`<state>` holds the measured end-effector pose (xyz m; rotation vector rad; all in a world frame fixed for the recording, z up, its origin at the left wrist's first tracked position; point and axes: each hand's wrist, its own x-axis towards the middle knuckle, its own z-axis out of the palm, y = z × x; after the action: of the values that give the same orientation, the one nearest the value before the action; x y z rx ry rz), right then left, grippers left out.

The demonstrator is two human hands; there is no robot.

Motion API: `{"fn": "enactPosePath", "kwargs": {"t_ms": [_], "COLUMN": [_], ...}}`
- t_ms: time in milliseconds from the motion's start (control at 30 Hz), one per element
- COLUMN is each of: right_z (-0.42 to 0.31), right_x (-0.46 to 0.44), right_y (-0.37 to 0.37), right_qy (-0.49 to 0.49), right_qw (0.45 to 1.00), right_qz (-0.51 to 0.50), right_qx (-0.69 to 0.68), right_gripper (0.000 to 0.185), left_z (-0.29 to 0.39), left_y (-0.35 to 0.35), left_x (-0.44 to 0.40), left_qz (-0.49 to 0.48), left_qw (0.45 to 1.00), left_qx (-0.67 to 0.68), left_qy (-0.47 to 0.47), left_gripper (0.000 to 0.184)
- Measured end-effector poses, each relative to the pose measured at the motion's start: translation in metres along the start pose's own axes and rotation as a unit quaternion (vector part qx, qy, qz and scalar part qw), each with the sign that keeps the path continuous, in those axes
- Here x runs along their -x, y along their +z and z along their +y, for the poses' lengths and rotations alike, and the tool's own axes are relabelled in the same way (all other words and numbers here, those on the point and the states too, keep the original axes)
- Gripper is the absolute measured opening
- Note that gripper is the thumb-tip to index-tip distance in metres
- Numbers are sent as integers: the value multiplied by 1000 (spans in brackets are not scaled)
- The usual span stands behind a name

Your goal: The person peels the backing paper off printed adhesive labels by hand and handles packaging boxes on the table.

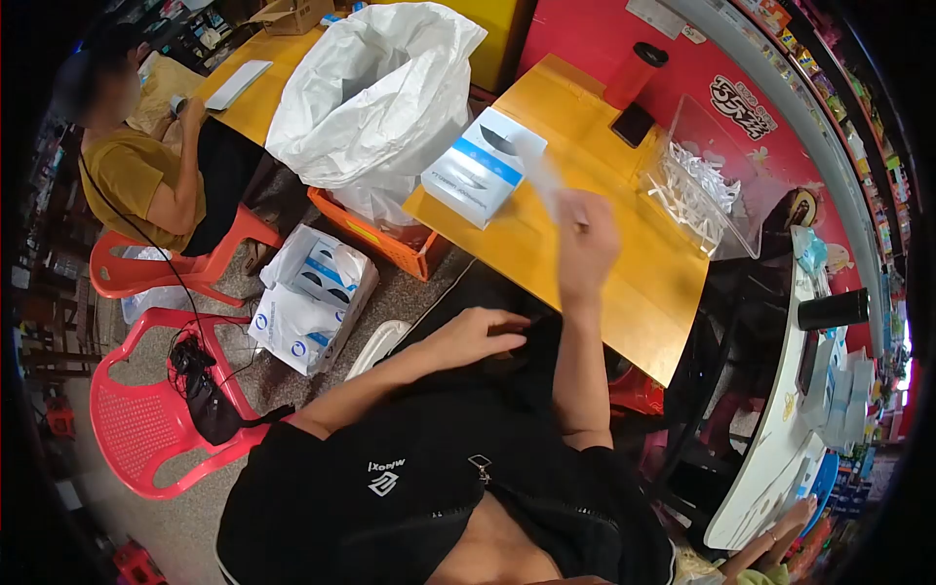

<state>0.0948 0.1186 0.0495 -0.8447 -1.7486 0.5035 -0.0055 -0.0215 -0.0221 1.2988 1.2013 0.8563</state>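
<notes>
My right hand (588, 239) is closed above the yellow table (624, 292). From its fingers a whitish, see-through strip (538, 168), smeared by motion, reaches toward a white and blue box (478, 175). That box lies at the table's left edge, a dark curved shape printed on its face; whether the strip touches it I cannot tell. Low over my lap, off the table, my left hand (478, 336) has its fingers stretched out and its thumb apart, with nothing visible in it.
A large white sack (375, 107) stands in an orange crate (375, 234). An open carton (310, 302) holds similar boxes. On the table are a clear bin (697, 190) of white strips, a phone (633, 125) and a red tumbler (636, 76). Another person (146, 171) sits left, near a pink chair (146, 409).
</notes>
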Motion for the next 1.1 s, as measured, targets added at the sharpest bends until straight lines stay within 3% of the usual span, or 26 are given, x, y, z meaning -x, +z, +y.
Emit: {"fn": "enactPosePath", "kwargs": {"t_ms": [67, 133, 167, 200, 267, 367, 400, 433, 567, 600, 667, 733, 867, 967, 1033, 1100], "right_z": [9, 10, 10, 7, 3, -10, -6, -1, 4, -3, 9, 10, 0, -8, -8, -4], "right_x": [8, 21, 28, 38, 63, 99, 111, 120, 121, 119, 118, 120, 117, 121, 122, 119], "right_y": [-27, -53, -59, -63, -70, -83, -87, -90, -106, -117, -125, -131, -137, -136, -134, -133], "right_qy": [92, 204, 213, 231, 258, 290, 269, 248, 171, 174, -11, 0, 10, 110, 188, 229], "right_qw": [983, 918, 889, 887, 891, 898, 894, 888, 950, 963, 980, 974, 985, 982, 966, 945], "right_qz": [118, 164, 181, 182, 156, 59, 70, 83, 94, 38, -34, -43, -55, -49, -30, -3], "right_qx": [-103, -299, -364, -356, -338, -326, -352, -379, -245, -203, -197, -224, -163, -146, -174, -235], "right_gripper": [10, 12, 13, 12, 12, 13, 14, 15, 38, 44, 34, 23, 14, 9, 6, 6], "left_z": [-5, 1, 6, 12, 26, 30, 38, 31, 29, 29, 26, 23, 19, 15, 21, 31], "left_y": [5, 10, 12, 17, 29, 29, 26, 20, 16, 14, 14, 17, 26, 25, 16, 17], "left_x": [-20, -35, -40, -41, -46, -41, -33, -29, -8, -5, 0, 3, -4, -7, -10, -11], "left_qz": [-35, -58, -61, -90, -19, 127, 151, 140, 123, 98, 83, 45, 84, 100, 91, 89], "left_qw": [981, 916, 869, 825, 792, 783, 777, 789, 828, 840, 848, 863, 865, 946, 963, 963], "left_qx": [191, 396, 491, 558, 599, 597, 603, 589, 546, 534, 523, 504, 494, 287, 62, 71], "left_qy": [-18, -13, -35, 24, 113, 121, 100, 102, 31, 11, 10, 3, 30, 116, 247, 246], "left_gripper": [43, 52, 56, 55, 48, 30, 29, 29, 34, 36, 41, 49, 49, 48, 44, 47]}}
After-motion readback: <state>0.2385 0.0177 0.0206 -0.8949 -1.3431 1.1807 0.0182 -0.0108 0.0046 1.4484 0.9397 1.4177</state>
